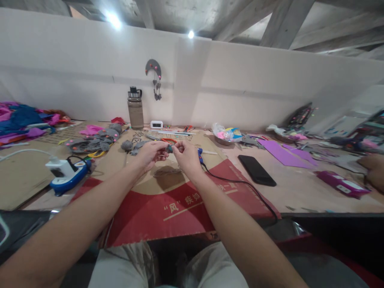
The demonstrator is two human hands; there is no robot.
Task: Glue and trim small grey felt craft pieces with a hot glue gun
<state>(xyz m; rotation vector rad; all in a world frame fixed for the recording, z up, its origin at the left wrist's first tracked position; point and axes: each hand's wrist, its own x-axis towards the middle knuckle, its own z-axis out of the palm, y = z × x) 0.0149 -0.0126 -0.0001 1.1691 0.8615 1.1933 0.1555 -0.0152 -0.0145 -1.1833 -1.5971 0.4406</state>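
Note:
Both hands meet above a red and tan cardboard sheet. Between their fingertips is a small dark greenish piece, too small for me to name its kind. My left hand pinches it from the left, the lower fingers curled. My right hand grips it from the right with thumb and fingers together. Just behind the right hand, partly hidden by it, shows a blue glue gun with a black cord. Orange-handled pliers lie beyond the fingers, and grey felt pieces sit left of my left hand.
A black phone and purple sheets lie to the right. At left are a blue power strip and a heap of grey felt. A water bottle stands by the wall. Another person's hand shows at far right.

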